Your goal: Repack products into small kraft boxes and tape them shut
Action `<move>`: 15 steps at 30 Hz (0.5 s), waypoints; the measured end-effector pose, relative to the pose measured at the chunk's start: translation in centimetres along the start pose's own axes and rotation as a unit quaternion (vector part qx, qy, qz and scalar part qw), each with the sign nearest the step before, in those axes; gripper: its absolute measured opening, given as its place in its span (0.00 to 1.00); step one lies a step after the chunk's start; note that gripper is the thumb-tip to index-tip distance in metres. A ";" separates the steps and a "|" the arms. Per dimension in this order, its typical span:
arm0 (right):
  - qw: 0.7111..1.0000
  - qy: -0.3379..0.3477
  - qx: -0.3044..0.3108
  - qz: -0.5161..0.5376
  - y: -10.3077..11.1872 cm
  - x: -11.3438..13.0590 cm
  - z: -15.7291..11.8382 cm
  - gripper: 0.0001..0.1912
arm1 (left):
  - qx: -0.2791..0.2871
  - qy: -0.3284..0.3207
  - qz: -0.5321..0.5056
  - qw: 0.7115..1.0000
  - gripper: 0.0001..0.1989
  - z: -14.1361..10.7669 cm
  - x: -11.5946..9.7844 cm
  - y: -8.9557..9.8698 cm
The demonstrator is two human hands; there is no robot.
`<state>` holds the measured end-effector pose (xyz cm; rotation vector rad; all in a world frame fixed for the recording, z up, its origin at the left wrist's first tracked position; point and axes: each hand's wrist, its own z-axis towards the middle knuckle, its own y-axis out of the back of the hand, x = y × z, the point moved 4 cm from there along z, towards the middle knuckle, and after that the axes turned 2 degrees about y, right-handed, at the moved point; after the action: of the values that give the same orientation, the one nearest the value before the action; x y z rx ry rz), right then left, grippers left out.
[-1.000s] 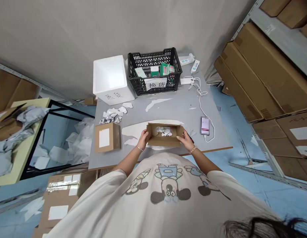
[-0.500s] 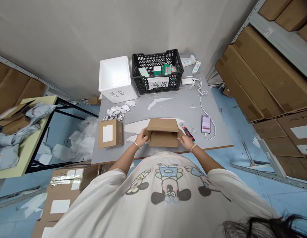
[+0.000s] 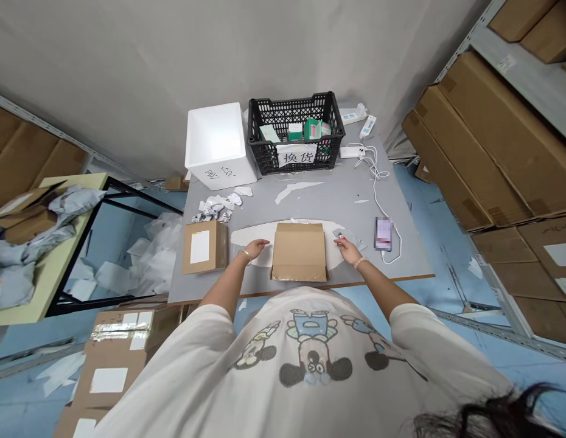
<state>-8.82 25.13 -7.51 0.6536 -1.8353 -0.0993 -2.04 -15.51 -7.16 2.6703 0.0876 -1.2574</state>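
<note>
A brown cardboard box (image 3: 299, 250) lies low in front of me, its top panel facing up and a narrower flap along the near side. My left hand (image 3: 255, 248) is just left of it, fingers stretched toward the box and holding nothing. On the other side my right hand (image 3: 349, 250) is apart from the box, its fingers pointing inward. A red-and-black utility knife (image 3: 342, 239) is mostly hidden by the right hand; only a red bit shows. Whether that hand touches the knife cannot be made out.
Left of me stands a labelled carton (image 3: 204, 248), with torn paper scraps (image 3: 215, 205) behind it. A white foam bin (image 3: 221, 176) and a black crate (image 3: 294, 159) holding small boxes stand at the back. A phone (image 3: 383, 234) on a white cable lies right.
Both hands have let go of the box and moved outward. Its raised, open panels have come down, so it lies lower. The right hand now covers most of the knife.
</note>
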 end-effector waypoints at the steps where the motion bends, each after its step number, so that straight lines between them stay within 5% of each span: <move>1: 1.000 -0.004 -0.003 0.001 -0.2 0.8 1.6 0.21 | -0.012 -0.003 -0.004 1.000 0.08 1.2 -0.9 -0.5; 7: 0.994 -0.016 0.023 0.105 -2.5 4.5 7.2 0.14 | 0.013 -0.016 -0.048 0.999 0.10 5.2 -4.0 -4.4; 10: 0.982 -0.009 0.060 0.181 -3.4 4.8 6.5 0.15 | 0.077 -0.045 -0.095 0.991 0.16 4.2 -3.9 -5.7; 15: 0.977 0.005 0.169 0.131 -3.4 4.6 4.3 0.17 | 0.207 -0.054 -0.112 0.970 0.20 1.8 -3.3 -7.1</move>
<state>-12.33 19.00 -6.49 0.6357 -1.9308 0.3989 -6.47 -8.86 -6.74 2.9983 0.1258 -1.6501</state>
